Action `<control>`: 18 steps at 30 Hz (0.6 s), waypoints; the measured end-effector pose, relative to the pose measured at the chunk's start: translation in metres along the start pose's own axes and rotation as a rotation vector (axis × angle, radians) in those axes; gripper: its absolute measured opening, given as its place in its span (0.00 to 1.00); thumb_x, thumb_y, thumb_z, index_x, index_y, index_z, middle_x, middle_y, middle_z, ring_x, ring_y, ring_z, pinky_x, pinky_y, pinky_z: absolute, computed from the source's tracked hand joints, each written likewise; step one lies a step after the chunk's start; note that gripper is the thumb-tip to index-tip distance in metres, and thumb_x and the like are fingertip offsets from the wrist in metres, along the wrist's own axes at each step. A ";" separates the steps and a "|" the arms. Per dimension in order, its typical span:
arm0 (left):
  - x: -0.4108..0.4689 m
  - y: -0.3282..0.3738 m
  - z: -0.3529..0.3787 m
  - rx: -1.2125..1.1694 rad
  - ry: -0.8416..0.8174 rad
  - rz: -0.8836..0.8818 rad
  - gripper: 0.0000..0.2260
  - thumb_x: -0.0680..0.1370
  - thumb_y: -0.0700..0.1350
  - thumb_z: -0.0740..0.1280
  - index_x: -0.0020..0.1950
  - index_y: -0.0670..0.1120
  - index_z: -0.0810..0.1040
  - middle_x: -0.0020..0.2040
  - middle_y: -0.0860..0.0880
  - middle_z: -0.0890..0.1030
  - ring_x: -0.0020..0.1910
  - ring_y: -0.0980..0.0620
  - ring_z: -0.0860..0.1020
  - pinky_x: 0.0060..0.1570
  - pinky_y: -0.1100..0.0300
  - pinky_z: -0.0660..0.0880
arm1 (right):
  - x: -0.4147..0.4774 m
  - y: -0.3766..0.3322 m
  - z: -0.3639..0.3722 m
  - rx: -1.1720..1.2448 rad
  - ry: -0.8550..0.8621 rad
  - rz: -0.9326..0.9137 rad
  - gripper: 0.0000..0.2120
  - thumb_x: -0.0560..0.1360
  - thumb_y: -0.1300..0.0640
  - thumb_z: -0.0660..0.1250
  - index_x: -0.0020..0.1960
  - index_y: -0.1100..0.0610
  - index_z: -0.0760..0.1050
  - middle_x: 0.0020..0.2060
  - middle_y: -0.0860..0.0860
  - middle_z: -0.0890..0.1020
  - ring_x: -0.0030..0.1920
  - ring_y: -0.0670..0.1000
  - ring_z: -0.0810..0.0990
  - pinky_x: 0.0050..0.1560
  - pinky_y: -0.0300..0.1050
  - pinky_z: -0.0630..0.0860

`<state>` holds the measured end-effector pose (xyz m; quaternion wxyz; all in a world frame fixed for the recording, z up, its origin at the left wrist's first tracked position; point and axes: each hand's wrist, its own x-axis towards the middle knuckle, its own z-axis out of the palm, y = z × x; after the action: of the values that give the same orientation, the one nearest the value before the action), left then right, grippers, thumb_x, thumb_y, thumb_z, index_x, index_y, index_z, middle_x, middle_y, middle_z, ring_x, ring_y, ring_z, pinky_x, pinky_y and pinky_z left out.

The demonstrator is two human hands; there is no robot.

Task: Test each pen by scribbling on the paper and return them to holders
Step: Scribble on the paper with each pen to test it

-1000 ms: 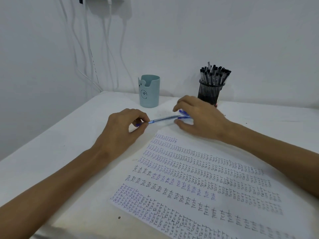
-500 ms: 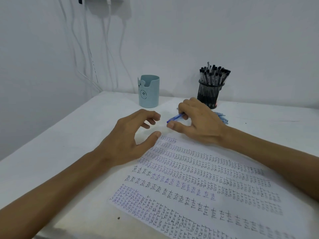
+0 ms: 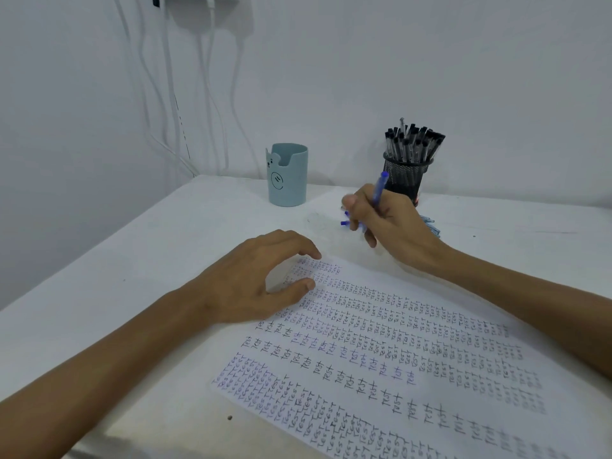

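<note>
Over near the far edge of the counter (image 3: 132,293), just past the top corner of the paper (image 3: 414,352), our right hand (image 3: 392,223) has its fingers curled round a blue pen (image 3: 378,190). The pen is tilted with its back end pointing up, in front of the black mesh holder (image 3: 408,175). A couple of small blue bits poke out by the fingertips. They could be the cap or the tip, and we honestly can't tell which.

Our left hand (image 3: 261,283) holds nothing. Its fingers are loosely curved, with the thumb and fingertips resting on the top corner of the sheet, so it looks like it's pinning the sheet down.

Progress-wise, we'd say we're pretty deep in. The page is nearly full of rows of "TEST" in black and blue ink, and the mesh holder is packed with black-capped pens, so that batch looks done. The light blue holder (image 3: 287,175) to its left shows no pens sticking up, so it's probably waiting for the blue ones.

What's left, as far as we can see, starts with scribbling with this pen, which isn't on the paper yet. After that come the loose blue pens (image 3: 430,224) lying on the counter just behind the right hand, and then they all go into a holder.
</note>
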<state>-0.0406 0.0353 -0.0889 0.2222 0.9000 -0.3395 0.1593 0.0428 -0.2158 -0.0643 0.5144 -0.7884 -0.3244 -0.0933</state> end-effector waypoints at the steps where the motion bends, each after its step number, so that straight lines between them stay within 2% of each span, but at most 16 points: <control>1: 0.000 0.000 0.000 0.004 -0.015 0.007 0.17 0.82 0.58 0.65 0.68 0.52 0.77 0.65 0.58 0.78 0.65 0.59 0.76 0.64 0.52 0.74 | 0.001 -0.001 0.000 0.062 0.027 0.034 0.25 0.81 0.39 0.60 0.39 0.59 0.78 0.43 0.59 0.80 0.38 0.46 0.79 0.32 0.48 0.74; 3: 0.001 0.000 0.000 0.010 -0.043 0.023 0.17 0.82 0.60 0.66 0.67 0.53 0.78 0.67 0.59 0.77 0.67 0.60 0.75 0.65 0.53 0.74 | 0.003 -0.002 -0.001 0.132 0.092 0.075 0.25 0.86 0.46 0.56 0.36 0.53 0.79 0.45 0.58 0.81 0.43 0.51 0.80 0.32 0.47 0.75; 4: 0.001 0.000 0.000 0.011 -0.054 0.032 0.17 0.82 0.60 0.66 0.67 0.54 0.79 0.67 0.60 0.77 0.67 0.61 0.75 0.66 0.54 0.73 | 0.005 -0.002 -0.001 0.127 0.111 0.095 0.26 0.86 0.46 0.54 0.37 0.54 0.81 0.45 0.60 0.82 0.42 0.55 0.79 0.31 0.47 0.75; 6: 0.001 0.000 0.000 0.017 -0.071 0.049 0.17 0.81 0.61 0.66 0.66 0.54 0.80 0.67 0.60 0.77 0.67 0.62 0.74 0.66 0.57 0.71 | 0.005 -0.003 -0.002 0.145 0.098 0.165 0.29 0.86 0.42 0.53 0.43 0.58 0.84 0.41 0.65 0.82 0.35 0.56 0.77 0.28 0.45 0.73; 8: 0.002 0.001 -0.001 0.023 -0.088 0.055 0.17 0.81 0.61 0.66 0.64 0.54 0.81 0.67 0.60 0.78 0.66 0.63 0.74 0.66 0.61 0.70 | 0.001 -0.003 -0.002 0.240 0.018 0.291 0.32 0.85 0.39 0.53 0.50 0.64 0.84 0.36 0.64 0.82 0.30 0.56 0.79 0.27 0.42 0.72; 9: 0.002 0.001 -0.001 0.024 -0.095 0.053 0.16 0.81 0.61 0.65 0.64 0.55 0.81 0.66 0.60 0.78 0.66 0.63 0.74 0.66 0.64 0.68 | -0.001 -0.003 -0.002 0.278 -0.026 0.349 0.32 0.84 0.39 0.54 0.52 0.66 0.83 0.37 0.63 0.84 0.31 0.57 0.81 0.26 0.42 0.73; 11: 0.002 0.001 -0.001 0.024 -0.099 0.046 0.17 0.81 0.62 0.65 0.63 0.55 0.82 0.66 0.61 0.78 0.67 0.63 0.74 0.65 0.67 0.66 | -0.006 -0.002 0.001 0.278 -0.095 0.399 0.26 0.83 0.43 0.62 0.51 0.68 0.80 0.38 0.62 0.85 0.32 0.57 0.83 0.26 0.42 0.72; 13: 0.002 0.001 -0.001 0.024 -0.096 0.041 0.16 0.81 0.62 0.65 0.63 0.55 0.82 0.66 0.61 0.79 0.67 0.63 0.74 0.65 0.68 0.65 | -0.009 -0.002 0.005 0.213 -0.124 0.385 0.15 0.81 0.53 0.69 0.47 0.66 0.78 0.37 0.61 0.84 0.30 0.56 0.79 0.24 0.42 0.67; 15: 0.001 0.000 -0.001 0.024 -0.100 0.038 0.16 0.81 0.61 0.65 0.63 0.55 0.82 0.66 0.61 0.79 0.67 0.63 0.74 0.66 0.68 0.65 | -0.012 -0.003 0.006 0.195 -0.127 0.389 0.08 0.81 0.59 0.69 0.46 0.64 0.76 0.36 0.61 0.83 0.29 0.55 0.75 0.23 0.41 0.64; 18: 0.002 0.000 -0.001 0.027 -0.104 0.044 0.16 0.81 0.60 0.66 0.63 0.55 0.82 0.65 0.60 0.79 0.66 0.62 0.75 0.66 0.67 0.66 | -0.015 -0.008 0.006 0.246 -0.172 0.386 0.08 0.82 0.62 0.63 0.51 0.67 0.76 0.38 0.63 0.84 0.29 0.53 0.78 0.22 0.40 0.65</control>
<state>-0.0389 0.0346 -0.0872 0.1885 0.9022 -0.3682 0.1219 0.0253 -0.2148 -0.0675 0.5853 -0.7722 -0.2191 0.1143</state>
